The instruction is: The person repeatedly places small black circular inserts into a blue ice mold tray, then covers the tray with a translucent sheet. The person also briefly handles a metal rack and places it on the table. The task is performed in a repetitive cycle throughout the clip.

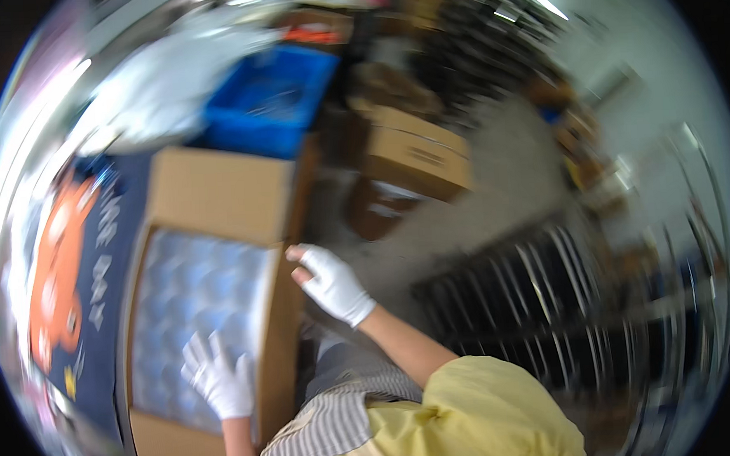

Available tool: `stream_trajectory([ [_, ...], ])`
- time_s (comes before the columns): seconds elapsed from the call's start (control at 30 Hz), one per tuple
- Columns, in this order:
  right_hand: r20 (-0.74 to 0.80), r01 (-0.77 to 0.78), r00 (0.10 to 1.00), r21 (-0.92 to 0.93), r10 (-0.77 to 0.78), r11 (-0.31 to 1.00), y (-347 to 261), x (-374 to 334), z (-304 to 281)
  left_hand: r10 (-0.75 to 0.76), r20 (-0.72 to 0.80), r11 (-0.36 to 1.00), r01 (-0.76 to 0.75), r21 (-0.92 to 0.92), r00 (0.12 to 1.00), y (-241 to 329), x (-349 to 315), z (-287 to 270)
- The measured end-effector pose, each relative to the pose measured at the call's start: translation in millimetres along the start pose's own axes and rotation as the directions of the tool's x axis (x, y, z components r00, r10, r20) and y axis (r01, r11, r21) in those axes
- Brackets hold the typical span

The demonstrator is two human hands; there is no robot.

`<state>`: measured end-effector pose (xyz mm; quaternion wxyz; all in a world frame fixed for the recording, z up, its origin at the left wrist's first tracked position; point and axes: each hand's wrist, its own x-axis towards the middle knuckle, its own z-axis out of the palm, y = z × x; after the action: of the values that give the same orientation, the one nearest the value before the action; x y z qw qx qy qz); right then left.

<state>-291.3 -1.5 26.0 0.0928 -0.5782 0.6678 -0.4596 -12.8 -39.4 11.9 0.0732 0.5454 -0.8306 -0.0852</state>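
Note:
An open cardboard box (207, 182) stands in front of me at the left, its far and near flaps folded outward. Inside lies a layer of pale bluish, clear-looking dimpled material (195, 286), too blurred to name exactly. My left hand (217, 376), in a white glove with bare fingertips not clearly seen, is spread over this layer near its right side; whether it touches is hard to tell. My right hand (331, 286), gloved in white with thumb and a finger bare at the tips, is at the box's right edge, fingers apart and holding nothing.
Beyond the box sits a blue plastic crate (271, 97), beside white bags (168, 85). A closed carton (419, 151) is on the right, near a brown bin (380, 209). Black metal racks (516, 282) stand at the right. A dark mat with an orange figure (61, 260) lies left.

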Motion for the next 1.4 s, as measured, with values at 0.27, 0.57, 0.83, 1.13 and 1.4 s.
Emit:
stream_trajectory([
  [0.27, -0.482, -0.687, 0.712, -0.326, 0.511, 0.649, 57.3, -186.8, -214.3, -0.028, 0.087, 0.953, 0.000, 0.303, 0.996, -13.9, -1.1, 31.5],
  [0.57, -0.914, -0.870, 0.276, -0.368, 0.297, -0.326, 157.0, -249.4, -572.1, 0.206, -0.434, 0.976, -0.152, 0.157, 0.877, -8.5, -35.2, 19.0],
  [0.83, -0.748, -0.933, 0.300, -0.358, 0.592, 0.022, 179.2, -295.5, -570.8, 0.054, -0.259, 0.981, -0.099, -0.166, 0.964, 126.5, -132.1, -1.1],
  [1.13, -0.764, -0.849, 0.524, -0.436, 0.376, 0.297, 257.5, -332.4, -631.1, -0.075, -0.256, 0.997, 0.079, 0.007, 0.964, 110.7, -120.4, -13.0],
  [1.4, -0.715, -0.887, 0.461, -0.387, 0.526, 0.251, 100.0, -312.3, -444.8, -0.244, -0.398, 0.969, 0.202, -0.145, 0.884, 29.5, -82.9, -16.1],
])
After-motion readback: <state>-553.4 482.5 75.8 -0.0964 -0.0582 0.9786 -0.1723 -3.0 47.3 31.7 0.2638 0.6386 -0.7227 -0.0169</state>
